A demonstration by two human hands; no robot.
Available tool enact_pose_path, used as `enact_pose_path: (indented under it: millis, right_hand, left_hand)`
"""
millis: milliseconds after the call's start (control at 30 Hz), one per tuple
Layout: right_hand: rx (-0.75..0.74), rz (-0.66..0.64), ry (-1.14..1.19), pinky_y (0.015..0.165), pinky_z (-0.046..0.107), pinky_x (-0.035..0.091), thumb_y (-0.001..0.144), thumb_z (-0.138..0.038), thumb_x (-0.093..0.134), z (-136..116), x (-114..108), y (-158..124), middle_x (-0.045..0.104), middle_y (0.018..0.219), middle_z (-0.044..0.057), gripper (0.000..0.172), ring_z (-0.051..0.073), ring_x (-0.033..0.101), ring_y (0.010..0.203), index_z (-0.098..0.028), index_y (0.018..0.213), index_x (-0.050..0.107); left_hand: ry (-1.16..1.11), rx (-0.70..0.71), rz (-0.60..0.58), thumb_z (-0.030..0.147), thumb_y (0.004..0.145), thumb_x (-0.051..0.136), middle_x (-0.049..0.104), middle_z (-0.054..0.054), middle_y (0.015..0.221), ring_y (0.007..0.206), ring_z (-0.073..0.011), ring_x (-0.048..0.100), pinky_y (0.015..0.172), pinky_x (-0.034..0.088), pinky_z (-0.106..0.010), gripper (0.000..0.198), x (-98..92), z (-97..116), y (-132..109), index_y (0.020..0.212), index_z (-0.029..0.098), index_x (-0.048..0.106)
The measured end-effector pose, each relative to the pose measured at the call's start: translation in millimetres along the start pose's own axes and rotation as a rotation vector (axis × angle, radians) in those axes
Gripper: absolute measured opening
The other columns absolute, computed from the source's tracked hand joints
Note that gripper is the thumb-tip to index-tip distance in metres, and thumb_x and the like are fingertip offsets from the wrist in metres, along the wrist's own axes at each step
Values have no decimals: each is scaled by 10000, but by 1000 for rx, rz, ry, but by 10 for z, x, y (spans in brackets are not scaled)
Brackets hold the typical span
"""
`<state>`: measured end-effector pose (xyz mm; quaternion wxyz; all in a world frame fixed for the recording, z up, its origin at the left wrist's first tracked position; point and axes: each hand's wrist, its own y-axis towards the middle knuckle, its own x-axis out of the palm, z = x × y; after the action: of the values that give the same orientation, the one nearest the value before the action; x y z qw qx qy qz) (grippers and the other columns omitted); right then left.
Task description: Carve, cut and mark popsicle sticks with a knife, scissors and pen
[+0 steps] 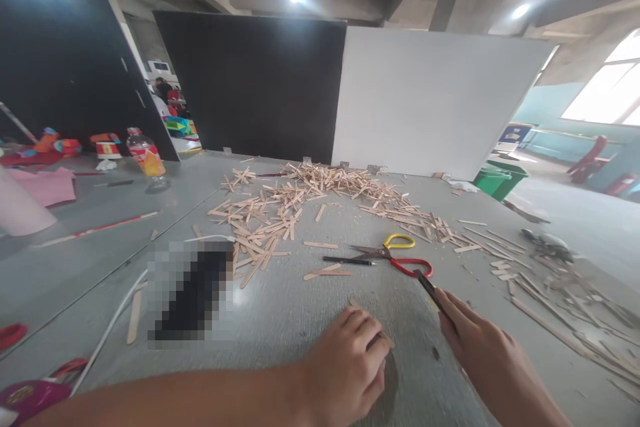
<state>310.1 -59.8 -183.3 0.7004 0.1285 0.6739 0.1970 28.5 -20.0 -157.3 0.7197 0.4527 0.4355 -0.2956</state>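
My left hand [345,361] is closed, its curled fingers pressing down on a wooden craft stick [354,303] at the table's near middle. Most of that stick is hidden under the hand. To the right, my right hand [487,343] is wrapped round a slim dark knife-like tool [428,287], whose tip points up and left. Just beyond that tip lie scissors [385,252], blades apart, with one yellow and one red handle. A black pen [349,261] rests beside the blades. A few loose craft sticks [327,273] lie near it.
A large pile of craft sticks [280,213] curves across the table. Wood offcuts [543,330] are strewn at right. At left are a blurred-out dark object [193,293], a white cable [113,320] and a bottle [145,155]. Black [260,87] and white [430,100] panels stand behind.
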Motion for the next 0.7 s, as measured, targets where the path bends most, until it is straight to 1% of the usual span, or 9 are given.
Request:
enact_pose_path:
  millis: [67, 133, 167, 233, 300, 433, 567, 633, 700]
  right_hand:
    - [33, 60, -58, 542, 315, 641, 1073, -246, 345, -18, -90, 46, 726, 1329, 101, 419, 271, 808, 892, -163, 1421, 563]
    - [30, 84, -109, 516, 320, 631, 1037, -175, 369, -16, -124, 59, 701, 1368, 113, 430, 284, 799, 930, -136, 1417, 566]
    - [-3, 65, -126, 532, 316, 635, 998, -105, 378, -8, -113, 54, 692, 1380, 117, 460, 280, 796, 945, -127, 1415, 571]
    - [-71, -21, -143, 622, 309, 656, 888, 32, 379, 10, -53, 30, 677, 1399, 126, 582, 261, 794, 962, -116, 1414, 577]
    - [-71, -109, -145, 683, 314, 664, 806, 95, 380, 23, 16, 9, 668, 1406, 131, 676, 254, 797, 956, -110, 1419, 578]
    - [-7, -148, -123, 670, 328, 670, 798, 75, 400, 45, 43, 13, 659, 1418, 114, 697, 270, 796, 965, -135, 1440, 568]
    - [-47, -169, -109, 678, 309, 668, 766, 85, 380, 95, -30, 13, 658, 1423, 78, 748, 253, 787, 998, -153, 1449, 569]
    - [-47, -181, -123, 609, 312, 662, 733, 100, 380, 110, -57, -14, 689, 1381, 62, 755, 258, 802, 924, -142, 1411, 608]
    - [-33, -179, -135, 533, 307, 647, 733, 98, 388, 104, -82, -50, 714, 1341, 49, 720, 257, 811, 839, -146, 1356, 656]
  left_hand:
    - [23, 0, 5, 180, 952, 551, 683, -101, 1077, 1033, -251, 616, 1033, 468, -432, 184, 15, 18, -8, 1103, 134, 646]
    - [55, 5, 21, 167, 952, 535, 683, -104, 1064, 1005, -252, 619, 1002, 485, -434, 174, 35, 37, -18, 1084, 128, 642]
    - [66, 7, 30, 154, 948, 527, 684, -105, 1049, 990, -252, 620, 983, 495, -434, 170, 45, 44, -23, 1071, 126, 642]
    - [72, 5, 40, 130, 933, 522, 684, -107, 1024, 968, -253, 621, 956, 508, -431, 163, 67, 51, -33, 1040, 125, 645]
    - [67, -6, 50, 114, 918, 526, 686, -108, 1019, 973, -260, 624, 940, 516, -426, 164, 88, 48, -42, 1027, 126, 647]
    - [42, -1, 107, 105, 924, 505, 690, -112, 1027, 985, -268, 626, 913, 523, -425, 214, 119, 22, -54, 1082, 129, 647]
    - [1, 9, 157, 91, 919, 481, 695, -104, 1002, 950, -260, 623, 905, 524, -422, 242, 136, -11, -51, 1084, 126, 655]
    - [-9, 10, 164, 99, 907, 495, 694, -98, 993, 941, -257, 619, 904, 524, -419, 231, 148, -29, -48, 1066, 130, 660]
    - [-3, 12, 166, 112, 900, 512, 695, -97, 997, 947, -257, 619, 912, 522, -420, 224, 164, -48, -49, 1065, 131, 662]
